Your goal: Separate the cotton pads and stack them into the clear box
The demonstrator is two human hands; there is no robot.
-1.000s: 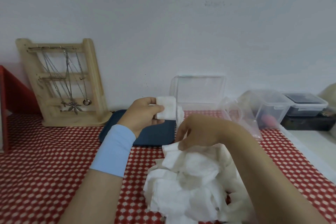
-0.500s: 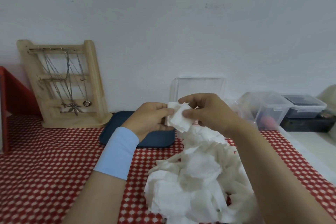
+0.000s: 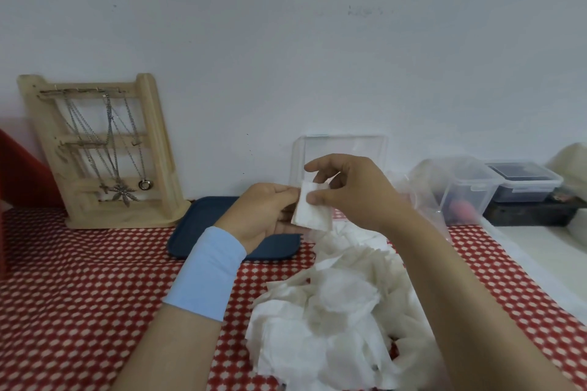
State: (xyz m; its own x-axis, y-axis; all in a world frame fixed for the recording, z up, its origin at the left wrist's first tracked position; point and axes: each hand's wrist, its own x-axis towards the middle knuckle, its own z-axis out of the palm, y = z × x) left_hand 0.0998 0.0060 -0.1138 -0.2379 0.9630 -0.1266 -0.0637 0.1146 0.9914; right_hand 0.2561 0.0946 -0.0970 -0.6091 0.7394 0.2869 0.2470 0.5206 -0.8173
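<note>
A loose heap of white cotton pads lies on the red dotted cloth in front of me. Above it, both hands hold a small stack of square pads. My left hand, with a light blue wristband, grips the stack from the left. My right hand pinches the front pad between thumb and fingers from the right. The clear box stands open against the wall just behind my hands; its inside is mostly hidden by them.
A dark blue lid or tray lies under my left hand. A wooden necklace stand leans on the wall at left. Clear plastic tubs and a plastic bag sit at right, where the table edge runs.
My right hand rose from the heap with a pad and met my left hand; both now hold the small stack together in front of the clear box.
</note>
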